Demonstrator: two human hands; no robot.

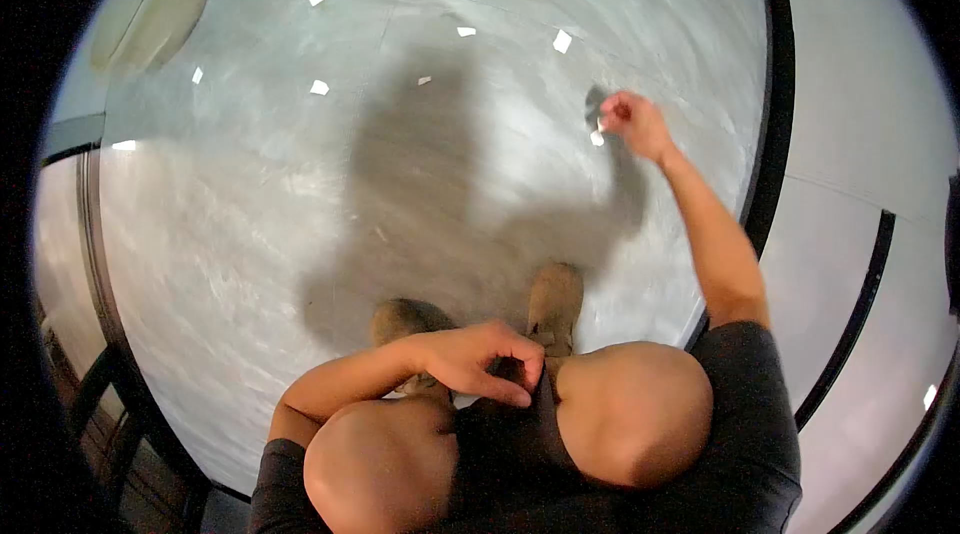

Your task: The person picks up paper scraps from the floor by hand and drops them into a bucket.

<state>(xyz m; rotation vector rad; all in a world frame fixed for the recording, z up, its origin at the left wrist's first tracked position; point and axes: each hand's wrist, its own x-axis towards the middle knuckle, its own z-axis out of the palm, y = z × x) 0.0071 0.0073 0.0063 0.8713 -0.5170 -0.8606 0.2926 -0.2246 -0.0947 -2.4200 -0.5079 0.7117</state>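
Note:
My right hand (638, 124) reaches out low over the grey floor, its fingertips pinched together at a small white paper scrap (597, 139). Between my bent knees, my left hand (485, 362) is curled, with thumb and fingers nearly meeting beside dark cloth (545, 399). What lies inside its grip, if anything, is hidden. More white paper scraps are scattered farther out, such as one scrap (562, 41) ahead of my right hand and another scrap (319, 88) to the left.
My brown shoes (556, 299) stand on the glossy floor (250, 204), which carries my shadow. A black baseboard (775, 104) runs along the wall at right. A pale rounded object (155, 9) sits at the far left, and dark framing (100, 384) is at lower left.

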